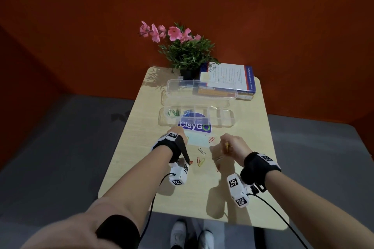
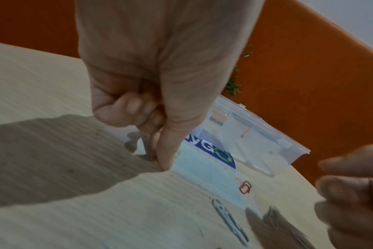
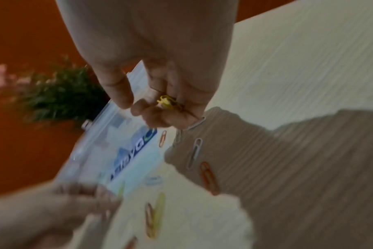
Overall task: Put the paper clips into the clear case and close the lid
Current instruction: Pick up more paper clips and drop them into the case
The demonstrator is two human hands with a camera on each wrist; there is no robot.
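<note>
I am cupping yellow wire paper clips [image 3: 167, 102] in my curled right hand [image 1: 232, 146] to carry together, while my left fingertips [image 2: 163, 161] are pinching another clip off the pale table [image 1: 141, 159] just beneath them.

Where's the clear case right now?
Head view: the clear case sits open mid-table, beyond both hands, on the ClayGo sticker, in front of the books.

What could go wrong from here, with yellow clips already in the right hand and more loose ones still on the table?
1. The right hand cups its yellow clips only loosely; reaching for more could spill them.
2. The left hand pinches a yellow clip flat on the table; it may slip.
3. The clear case has small compartments; clips dropped from height could land outside them.
</note>
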